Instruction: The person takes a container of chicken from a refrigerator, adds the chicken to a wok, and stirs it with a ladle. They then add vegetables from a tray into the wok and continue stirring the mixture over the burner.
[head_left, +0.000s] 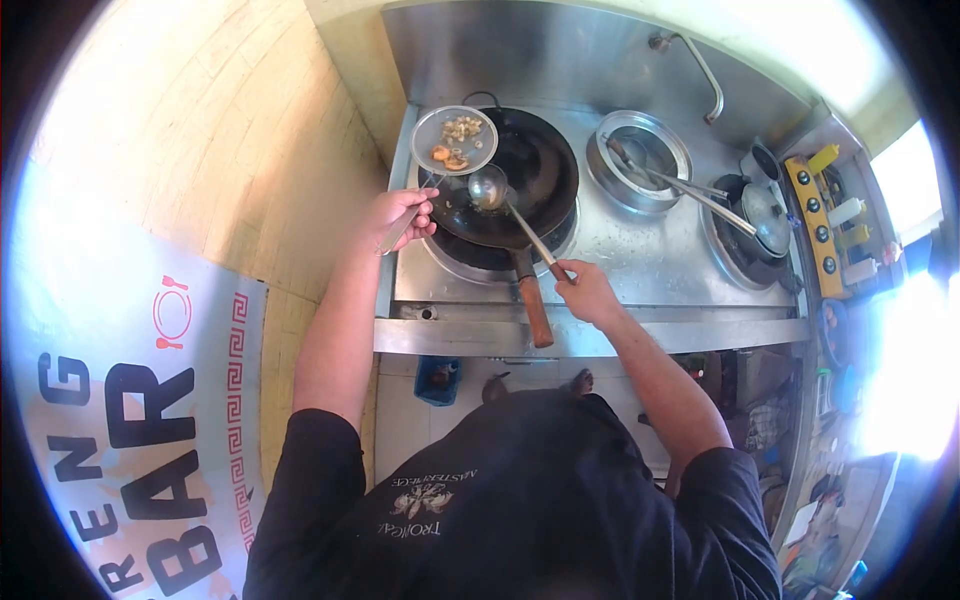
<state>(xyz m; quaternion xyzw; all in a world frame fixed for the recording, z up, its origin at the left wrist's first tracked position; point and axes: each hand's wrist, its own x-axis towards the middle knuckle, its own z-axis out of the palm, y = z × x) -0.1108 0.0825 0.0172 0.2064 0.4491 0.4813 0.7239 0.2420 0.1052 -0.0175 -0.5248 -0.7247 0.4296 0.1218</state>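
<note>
— Where does each of the hands sit?

— The left hand (403, 217) is closed around the handle of a wire strainer (454, 140), whose round basket hangs over the far-left rim of the wok (540, 170), with a few bits of food in it. The right hand (585, 290) grips the long handle of a ladle (487, 187).

— How does the ladle lie?

— Its long axis runs from the right hand up and to the left, with the bowl over the near-left part of the wok, just below the strainer basket. Whether the two touch I cannot tell.

— And the wok?

— On the left burner of the steel stove (650, 260), its wooden handle (533, 305) pointing back toward the person, between the hands and nearer the right one; neither holds it.
</note>
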